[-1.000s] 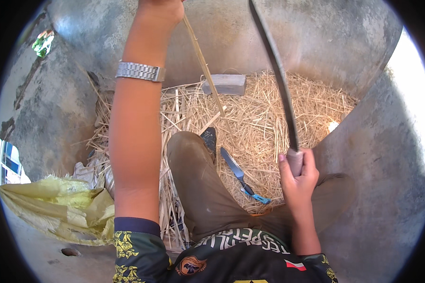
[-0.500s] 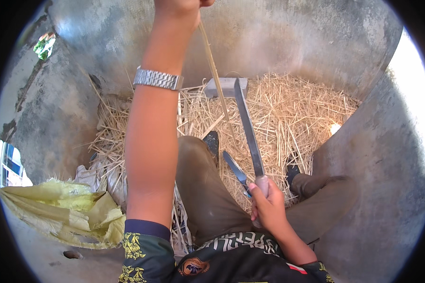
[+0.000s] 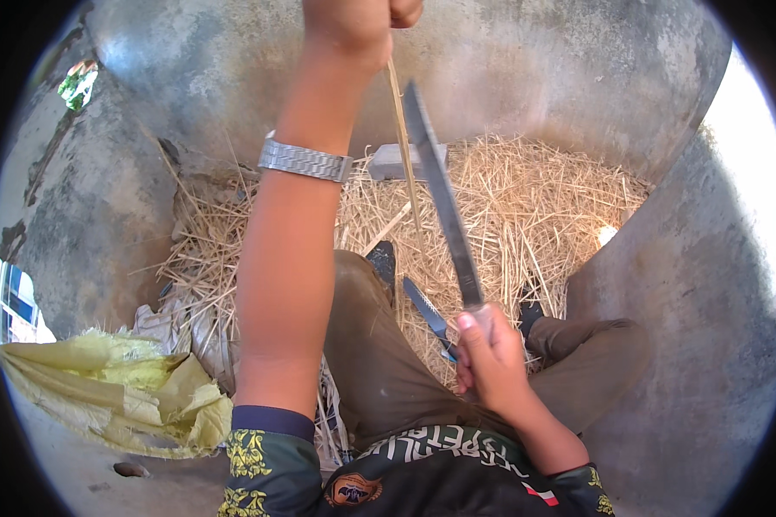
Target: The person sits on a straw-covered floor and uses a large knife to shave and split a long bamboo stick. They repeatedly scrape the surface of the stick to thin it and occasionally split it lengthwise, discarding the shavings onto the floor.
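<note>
My left hand is raised at the top of the view, its fingers closed around a thin tan strip that looks like split bamboo. The strip hangs down below the fist; part of the hand is cut off by the frame's edge. In front of my belly, my right hand grips the handle of a long knife. Its dark blade points up and slightly left, just right of the strip and apart from it in the picture. A smaller knife with a toothed edge lies between my legs.
Straw-like shavings cover the floor ahead. A grey block lies by the curved concrete wall that surrounds me. A torn yellow sack is at the left. My bent legs spread on both sides.
My left hand has shifted a little right and down with the strip. My right hand has moved slightly upward, and the long knife's tip now reaches higher and farther left.
</note>
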`<state>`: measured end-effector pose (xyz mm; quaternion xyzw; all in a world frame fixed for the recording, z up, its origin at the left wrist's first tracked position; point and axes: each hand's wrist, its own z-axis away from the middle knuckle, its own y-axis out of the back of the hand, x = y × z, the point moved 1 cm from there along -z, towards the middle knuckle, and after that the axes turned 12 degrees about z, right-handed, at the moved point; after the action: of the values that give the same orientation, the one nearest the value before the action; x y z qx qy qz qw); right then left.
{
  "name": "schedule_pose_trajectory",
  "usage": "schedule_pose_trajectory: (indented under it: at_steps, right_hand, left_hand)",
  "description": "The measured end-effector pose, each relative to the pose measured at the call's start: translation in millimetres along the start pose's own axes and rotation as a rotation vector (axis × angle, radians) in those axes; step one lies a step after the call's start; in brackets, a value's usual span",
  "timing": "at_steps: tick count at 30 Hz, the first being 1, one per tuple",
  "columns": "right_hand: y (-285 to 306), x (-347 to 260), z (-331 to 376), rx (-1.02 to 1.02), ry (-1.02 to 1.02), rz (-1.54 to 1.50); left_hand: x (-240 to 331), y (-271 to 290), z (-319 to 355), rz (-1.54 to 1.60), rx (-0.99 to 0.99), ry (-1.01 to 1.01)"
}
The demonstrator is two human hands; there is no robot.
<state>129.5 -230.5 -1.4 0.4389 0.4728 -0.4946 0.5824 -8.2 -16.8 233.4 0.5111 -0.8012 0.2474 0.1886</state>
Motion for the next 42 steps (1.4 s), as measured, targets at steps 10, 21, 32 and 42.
schedule_pose_trajectory:
  at_steps: [10,21,32,42]
  right_hand:
    - [0.2,-31.8,-3.4,0.341,0.398,-0.391]
    - [14.4,-24.8,7.1,0.264,0.258,-0.257]
    - [11.8,0.4,-21.6,0.107,-0.029,0.003]
    - [-3.5,-6.6,-9.1,0.285,0.335,-0.281]
  left_hand:
    - [6.1,13.9,3.2,0.133,0.010,-0.013]
    - [11.5,30.3,13.8,0.123,0.089,-0.016]
    - [-4.6,17.6,-2.2,-0.009,0.130,-0.072]
    - [3.4,-4.4,14.7,0.187,0.061,0.099]
